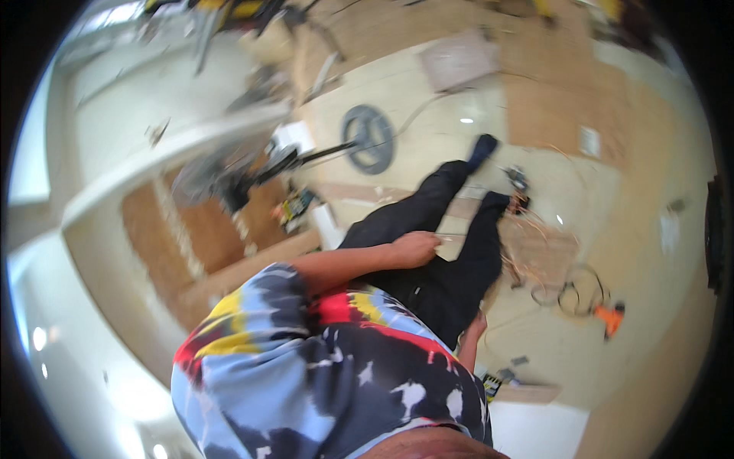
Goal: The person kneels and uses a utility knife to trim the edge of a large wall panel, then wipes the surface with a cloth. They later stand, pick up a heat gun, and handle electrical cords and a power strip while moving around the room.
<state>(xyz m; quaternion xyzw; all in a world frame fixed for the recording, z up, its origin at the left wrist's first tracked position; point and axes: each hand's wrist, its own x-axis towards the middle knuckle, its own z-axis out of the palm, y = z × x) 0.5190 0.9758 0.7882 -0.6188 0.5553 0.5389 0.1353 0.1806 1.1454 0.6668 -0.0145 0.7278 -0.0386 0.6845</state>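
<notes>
My left hand (417,249) is closed above my left thigh, its fingers round a thin rod-like thing (453,235) whose far end points to the right. The kind of this thing is too small and blurred to tell. Beside my right thigh hangs my right hand (475,327), partly hidden by the trousers and shirt. I cannot make out its fingers or whether it holds anything. Dark trousers (413,218) cover my legs, and my feet are on the pale tiled floor (440,130).
A pedestal fan with a round grey base (368,139) leans across the left. An orange power tool (609,319) and a looped black cable (572,297) lie on the right. Brown sheets (562,115) cover floor areas ahead. A curved pale wall (145,164) edges the left.
</notes>
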